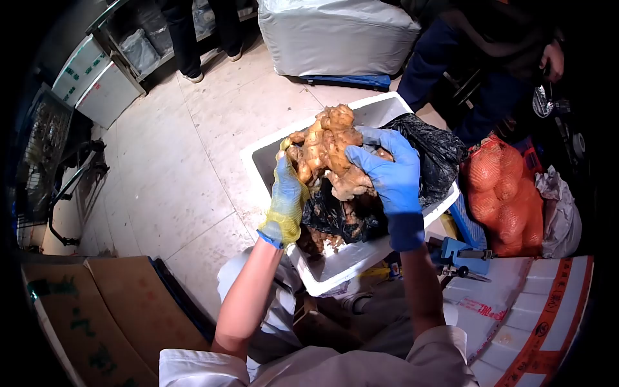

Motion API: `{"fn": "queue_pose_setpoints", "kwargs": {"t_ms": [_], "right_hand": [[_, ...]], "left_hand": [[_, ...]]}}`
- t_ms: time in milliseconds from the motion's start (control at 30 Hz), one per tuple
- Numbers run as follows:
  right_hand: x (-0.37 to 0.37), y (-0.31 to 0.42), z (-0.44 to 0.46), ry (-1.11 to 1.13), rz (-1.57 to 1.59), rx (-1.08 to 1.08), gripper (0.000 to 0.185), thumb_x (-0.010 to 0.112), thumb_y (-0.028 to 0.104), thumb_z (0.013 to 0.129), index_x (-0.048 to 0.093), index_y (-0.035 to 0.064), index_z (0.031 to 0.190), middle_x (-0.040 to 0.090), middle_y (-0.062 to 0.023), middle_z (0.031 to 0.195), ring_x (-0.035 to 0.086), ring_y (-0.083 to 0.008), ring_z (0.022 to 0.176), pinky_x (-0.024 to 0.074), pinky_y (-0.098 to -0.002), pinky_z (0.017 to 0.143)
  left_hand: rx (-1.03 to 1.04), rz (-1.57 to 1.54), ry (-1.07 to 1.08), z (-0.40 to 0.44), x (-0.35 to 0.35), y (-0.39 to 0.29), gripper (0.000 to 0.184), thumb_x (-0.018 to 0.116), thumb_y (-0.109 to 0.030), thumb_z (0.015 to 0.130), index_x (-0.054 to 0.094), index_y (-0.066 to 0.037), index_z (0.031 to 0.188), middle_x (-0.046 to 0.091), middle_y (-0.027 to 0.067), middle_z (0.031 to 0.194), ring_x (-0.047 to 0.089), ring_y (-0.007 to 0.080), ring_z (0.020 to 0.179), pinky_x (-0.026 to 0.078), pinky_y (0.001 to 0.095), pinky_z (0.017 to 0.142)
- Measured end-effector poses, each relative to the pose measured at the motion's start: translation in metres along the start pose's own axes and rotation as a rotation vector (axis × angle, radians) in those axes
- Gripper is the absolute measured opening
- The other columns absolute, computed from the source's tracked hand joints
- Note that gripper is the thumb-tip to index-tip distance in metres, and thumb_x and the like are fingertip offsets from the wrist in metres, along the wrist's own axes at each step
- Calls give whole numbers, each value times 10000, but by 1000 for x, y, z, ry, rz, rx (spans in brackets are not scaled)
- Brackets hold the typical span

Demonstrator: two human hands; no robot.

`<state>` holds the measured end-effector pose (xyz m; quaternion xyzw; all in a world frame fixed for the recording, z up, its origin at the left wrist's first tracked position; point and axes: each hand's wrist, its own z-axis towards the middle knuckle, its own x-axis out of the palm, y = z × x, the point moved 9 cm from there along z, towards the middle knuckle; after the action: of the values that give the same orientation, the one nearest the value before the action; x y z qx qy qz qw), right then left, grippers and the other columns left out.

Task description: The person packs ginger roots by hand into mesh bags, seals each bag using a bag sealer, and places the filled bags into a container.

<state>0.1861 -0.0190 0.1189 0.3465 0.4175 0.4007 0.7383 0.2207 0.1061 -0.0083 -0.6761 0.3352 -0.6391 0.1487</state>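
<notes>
Tan, knobbly ginger root [329, 142] up over the white foam box [348, 274], and both hands are on it!
Here's the handling step: the left hand [285, 193], in yellow mesh, has its fingers curled round the root's 9 o'clock side; the right hand [390, 164], in blue, grips from 3 o'clock, fingers bent over the lobes. Below, brown lumps [316, 240] lie towards the box's 7 o'clock corner, while the black plastic bag [435, 155] bulges over its rim at 2 o'clock. The next move, I'd judge, calls for steady support from both sides; those knobs could snap under a twist.
</notes>
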Motion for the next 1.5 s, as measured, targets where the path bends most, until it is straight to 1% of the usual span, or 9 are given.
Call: {"fn": "queue_pose_setpoints", "kwargs": {"t_ms": [100, 267, 500, 700, 767, 900, 967, 1133, 1500], "right_hand": [[8, -29, -8, 6, 504, 443, 221, 636, 1, 670, 566, -54, 872, 557, -65, 802, 540, -104, 702, 454, -208, 662], [7, -25, -11, 90, 899, 485, 225, 606, 23, 702, 551, -39, 912, 555, -87, 883, 542, -122, 762, 444, -224, 723], [32, -36, -4, -82, 583, 214, 213, 649, 52, 678, 588, -12, 872, 505, -73, 1030, 443, -160, 993, 359, -288, 869], [23, -41, -10, -138, 589, 132, 130, 511, 27, 783, 562, -33, 886, 508, -85, 1000, 482, -149, 912, 382, -255, 823], [16, -42, -15, -232, 430, 93, 271, 453, 101, 838, 473, -38, 1070, 514, -88, 1031, 483, -128, 940, 374, -246, 852], [16, -73, -26, -370, 445, 183, 235, 432, 138, 850, 482, -14, 1023, 517, -64, 983, 499, -131, 909, 394, -238, 821], [21, -85, -20, -336, 556, 283, 225, 425, 158, 854, 483, -8, 995, 512, -56, 973, 507, -125, 886, 414, -240, 787], [10, -58, -21, -406, 281, 65, 177, 454, 95, 827, 501, -30, 943, 494, -78, 924, 483, -145, 836, 401, -256, 761], [24, 0, -27, -71, -123, -152, 316, 550, 86, 740, 506, -30, 1031, 437, -194, 1078, 433, -284, 1001, 334, -341, 878]], "left_hand": [[100, 80, 22, -2, 14, -15, 376, 383, -321, 860, 414, -48, 1117, 535, 75, 970, 552, 141, 833, 465, 256, 703], [-30, 52, -49, 1, 2, -1, 329, 355, -288, 876, 386, -81, 1131, 497, 54, 1034, 516, 134, 905, 453, 243, 733], [-156, 54, -4, -11, 7, 10, 720, 228, -637, 766, 324, -74, 1205, 445, 122, 1129, 508, 248, 970, 483, 374, 725], [-115, -27, 279, -20, 36, -5, 668, 355, -544, 769, 272, -78, 1241, 403, 146, 1171, 474, 291, 1015, 444, 418, 807], [-162, -54, 286, -20, 35, 0, 692, 397, -527, 756, 258, -53, 1241, 376, 161, 1196, 441, 309, 1053, 410, 406, 862], [-138, -267, 185, -13, 34, 7, 766, 482, -519, 707, 244, -28, 1244, 356, 173, 1211, 401, 294, 1097, 359, 372, 918], [-12, -221, 425, -18, 48, -1, 763, 554, -394, 716, 181, -38, 1278, 291, 121, 1255, 316, 246, 1159, 310, 383, 940], [98, 158, 343, -20, 42, -12, 824, 661, -306, 642, 187, -47, 1264, 307, 113, 1230, 325, 226, 1145, 305, 332, 944], [-147, -99, 242, -21, 28, -23, 473, 529, -124, 759, 325, -48, 1179, 465, 94, 1086, 498, 172, 973, 445, 266, 757]]}}
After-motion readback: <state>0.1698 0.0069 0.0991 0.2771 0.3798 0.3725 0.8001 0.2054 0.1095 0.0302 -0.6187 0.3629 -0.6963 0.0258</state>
